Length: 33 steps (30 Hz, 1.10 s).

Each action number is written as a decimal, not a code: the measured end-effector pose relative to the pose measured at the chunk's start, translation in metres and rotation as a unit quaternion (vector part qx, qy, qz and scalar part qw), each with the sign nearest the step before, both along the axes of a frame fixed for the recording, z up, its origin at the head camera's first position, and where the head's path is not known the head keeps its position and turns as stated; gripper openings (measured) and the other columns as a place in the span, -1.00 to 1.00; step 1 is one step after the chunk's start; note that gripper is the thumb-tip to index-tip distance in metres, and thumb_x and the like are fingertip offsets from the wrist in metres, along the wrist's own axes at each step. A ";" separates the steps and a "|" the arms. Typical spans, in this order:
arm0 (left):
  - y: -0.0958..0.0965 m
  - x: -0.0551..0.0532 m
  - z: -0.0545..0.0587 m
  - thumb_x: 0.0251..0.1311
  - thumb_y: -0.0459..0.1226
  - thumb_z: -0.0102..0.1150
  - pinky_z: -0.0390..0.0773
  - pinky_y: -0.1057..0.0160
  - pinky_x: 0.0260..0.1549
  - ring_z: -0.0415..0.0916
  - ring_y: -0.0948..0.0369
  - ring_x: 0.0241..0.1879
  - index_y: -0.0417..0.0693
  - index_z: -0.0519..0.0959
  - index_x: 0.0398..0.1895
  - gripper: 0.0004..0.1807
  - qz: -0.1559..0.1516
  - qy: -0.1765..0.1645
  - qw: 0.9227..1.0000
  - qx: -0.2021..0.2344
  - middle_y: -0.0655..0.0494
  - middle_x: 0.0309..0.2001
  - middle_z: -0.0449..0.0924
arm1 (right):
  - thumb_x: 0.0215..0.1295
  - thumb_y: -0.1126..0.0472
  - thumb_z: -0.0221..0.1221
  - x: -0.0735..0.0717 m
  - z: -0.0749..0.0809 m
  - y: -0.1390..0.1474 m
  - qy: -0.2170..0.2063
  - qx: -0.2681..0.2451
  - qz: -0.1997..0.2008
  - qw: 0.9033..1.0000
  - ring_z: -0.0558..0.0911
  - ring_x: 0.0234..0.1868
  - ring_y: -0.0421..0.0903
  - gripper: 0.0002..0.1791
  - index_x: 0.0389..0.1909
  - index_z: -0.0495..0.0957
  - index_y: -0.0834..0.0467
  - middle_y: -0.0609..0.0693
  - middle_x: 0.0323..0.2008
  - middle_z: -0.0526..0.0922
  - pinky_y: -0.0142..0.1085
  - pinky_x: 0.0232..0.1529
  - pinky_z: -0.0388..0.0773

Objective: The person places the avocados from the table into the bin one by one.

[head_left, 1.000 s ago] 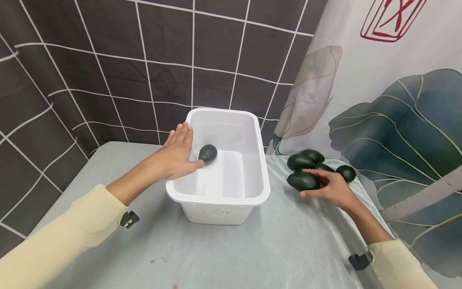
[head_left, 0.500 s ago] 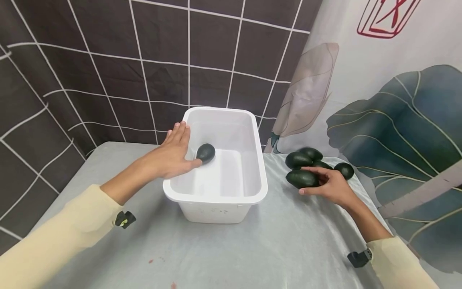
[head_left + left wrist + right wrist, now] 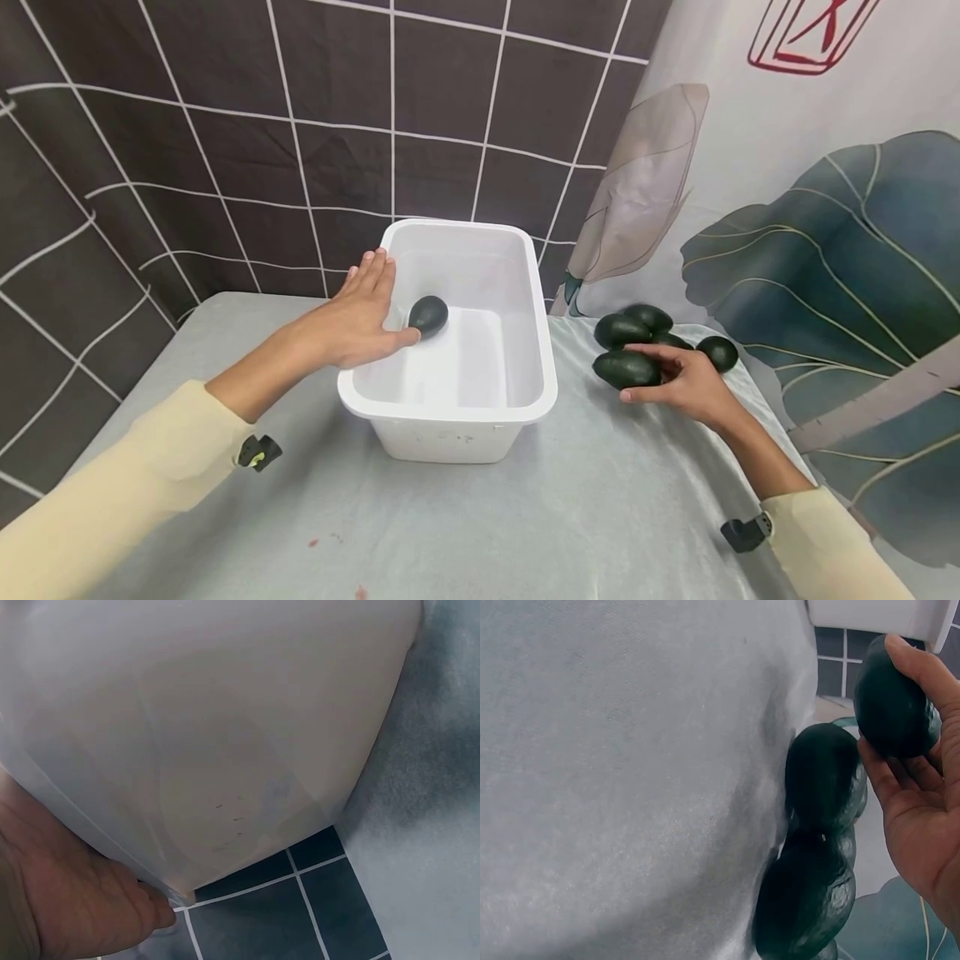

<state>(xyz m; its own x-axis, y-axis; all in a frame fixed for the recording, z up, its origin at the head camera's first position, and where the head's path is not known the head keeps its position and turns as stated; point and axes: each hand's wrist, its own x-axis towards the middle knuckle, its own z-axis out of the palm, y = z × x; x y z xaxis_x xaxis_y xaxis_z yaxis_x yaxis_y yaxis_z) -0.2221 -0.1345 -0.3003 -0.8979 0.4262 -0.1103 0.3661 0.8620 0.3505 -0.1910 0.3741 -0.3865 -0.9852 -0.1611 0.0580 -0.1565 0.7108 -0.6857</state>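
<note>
Nearest, below the left hand (image 3: 354, 327), a left sleeve (image 3: 135, 471) is seen, with a dark left device (image 3: 258, 452); below the right hand (image 3: 690, 385), a right sleeve (image 3: 832, 542) is seen, with a right device (image 3: 746, 533). Between the forearms a grey table (image 3: 480, 525) is spread. The left hand is laid flat along the left side of a white tub (image 3: 450, 414), its fingers straight and its thumb spread out over the inside. Just past that thumb's tip an inner avocado (image 3: 430, 315) is seen in the tub; whether it is touched cannot be told. Between the right thumb and fingers a held avocado (image 3: 622, 370) is pinched; whether it is lifted off the table cannot be told. Just beyond those fingers a cluster (image 3: 618, 331) of three avocados is seen, and near the right knuckles an outer avocado (image 3: 720, 353). Behind the left hand and the tub a white-lined dark cloth (image 3: 450, 92) is hung; beyond the right hand, a leaf-printed curtain (image 3: 735, 167).
</note>
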 end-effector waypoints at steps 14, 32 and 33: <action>0.001 0.002 0.000 0.56 0.17 0.08 -0.40 -0.24 0.85 -0.59 -0.28 0.86 -0.49 -0.34 0.80 0.24 0.010 0.013 1.000 -0.008 -0.41 0.83 -0.60 | 0.17 -0.01 0.73 -0.007 0.010 -0.007 0.002 0.007 -0.007 1.000 0.72 -0.03 -0.36 -0.16 0.47 0.69 0.11 0.21 0.39 0.71 -0.56 -0.05 0.64; 0.002 0.005 -0.002 0.56 0.16 0.09 -0.39 -0.25 0.85 -0.56 -0.30 0.86 -0.50 -0.32 0.80 0.23 0.010 0.019 1.000 -0.006 -0.43 0.83 -0.56 | 0.14 -0.06 0.74 -0.017 0.026 -0.021 0.017 -0.011 -0.012 1.000 0.75 -0.04 -0.26 -0.16 0.47 0.70 -0.06 0.08 0.33 0.75 -0.54 -0.05 0.64; 0.002 0.005 -0.002 0.56 0.17 0.09 -0.39 -0.24 0.85 -0.57 -0.29 0.86 -0.49 -0.33 0.80 0.23 0.010 0.018 1.000 -0.005 -0.42 0.83 -0.57 | 0.14 -0.06 0.74 -0.018 0.027 -0.022 0.018 -0.012 -0.013 1.000 0.75 -0.04 -0.27 -0.16 0.47 0.69 -0.06 0.07 0.32 0.75 -0.55 -0.05 0.64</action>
<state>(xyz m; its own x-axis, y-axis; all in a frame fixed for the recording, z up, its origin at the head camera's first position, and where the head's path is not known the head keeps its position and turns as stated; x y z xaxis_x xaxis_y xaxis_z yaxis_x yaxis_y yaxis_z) -0.2175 -0.1322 -0.3020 -0.9100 0.4065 -0.0817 0.3604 0.8729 0.3287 -0.2092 0.3524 -0.3596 -0.9862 -0.1344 0.0964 -0.1632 0.6976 -0.6977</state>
